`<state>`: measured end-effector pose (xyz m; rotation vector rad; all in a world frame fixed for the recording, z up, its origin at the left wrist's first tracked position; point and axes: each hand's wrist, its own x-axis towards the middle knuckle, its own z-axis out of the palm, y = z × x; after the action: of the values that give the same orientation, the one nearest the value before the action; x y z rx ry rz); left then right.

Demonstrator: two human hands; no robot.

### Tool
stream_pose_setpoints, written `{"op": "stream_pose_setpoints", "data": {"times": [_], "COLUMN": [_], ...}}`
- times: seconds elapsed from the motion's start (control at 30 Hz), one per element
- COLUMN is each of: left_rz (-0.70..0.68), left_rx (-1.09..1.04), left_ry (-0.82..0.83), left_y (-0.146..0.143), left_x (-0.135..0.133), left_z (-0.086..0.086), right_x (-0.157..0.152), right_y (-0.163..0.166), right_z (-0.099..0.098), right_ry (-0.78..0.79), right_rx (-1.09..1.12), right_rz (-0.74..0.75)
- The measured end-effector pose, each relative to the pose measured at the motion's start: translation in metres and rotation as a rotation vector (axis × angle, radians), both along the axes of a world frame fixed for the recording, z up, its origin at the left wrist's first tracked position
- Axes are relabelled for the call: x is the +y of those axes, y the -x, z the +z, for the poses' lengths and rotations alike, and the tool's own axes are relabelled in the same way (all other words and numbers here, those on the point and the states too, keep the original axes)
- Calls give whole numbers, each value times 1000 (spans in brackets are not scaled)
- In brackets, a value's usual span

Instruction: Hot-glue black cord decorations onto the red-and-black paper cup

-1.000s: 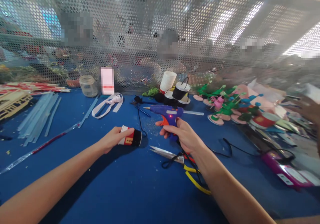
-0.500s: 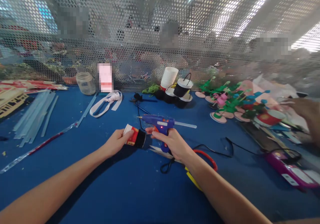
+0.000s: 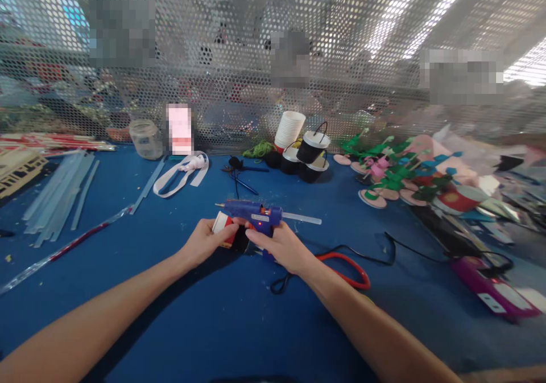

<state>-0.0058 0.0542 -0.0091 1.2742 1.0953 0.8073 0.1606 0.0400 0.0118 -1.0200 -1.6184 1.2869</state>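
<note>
My left hand [image 3: 207,241] is closed round a paper cup [image 3: 223,232], white and red with a black band at one end, lying on its side. In my right hand [image 3: 279,246] is a blue hot glue gun [image 3: 245,209], its nozzle pointing left just above the cup. A clear glue stick [image 3: 302,218] sticks out of the gun's back, and a small red light glows on its side. Under my right forearm lie scissors with a red handle [image 3: 356,269], their blades mostly hidden by the hand and gun.
Glue sticks [image 3: 60,195] and a white ribbon [image 3: 181,175] lie at left. Toward the back stand a jar [image 3: 145,139], stacked white cups [image 3: 290,130] and black-wrapped cups with handles [image 3: 313,147]. Green and pink craft pieces [image 3: 379,178] and a purple power strip [image 3: 490,292] are at right, with a black cord [image 3: 367,262].
My right hand has moved the glue gun left, so its nozzle is now over the cup. The cup has shifted slightly. Another person's hand at far right has gone from view.
</note>
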Motion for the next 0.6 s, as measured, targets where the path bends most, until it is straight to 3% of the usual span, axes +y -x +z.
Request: {"op": "stream_pose_setpoints", "data": {"times": [0.3,0.4,0.6], "left_rz": [67,6,-111], "left_rx": [25,40,130], "left_ry": [-7,-36,-225], "left_y": [-3,1,5], "left_x": [-1,-5,-11], "left_z": [-4,-3,2], "right_x": [-1,-1,1], "right_y": [-11,-18,-9], "right_z": [9,10,5], "right_ry": [106,131,231], "right_rx": [54,-4,44], "right_rz": [-79,-140,-114]}}
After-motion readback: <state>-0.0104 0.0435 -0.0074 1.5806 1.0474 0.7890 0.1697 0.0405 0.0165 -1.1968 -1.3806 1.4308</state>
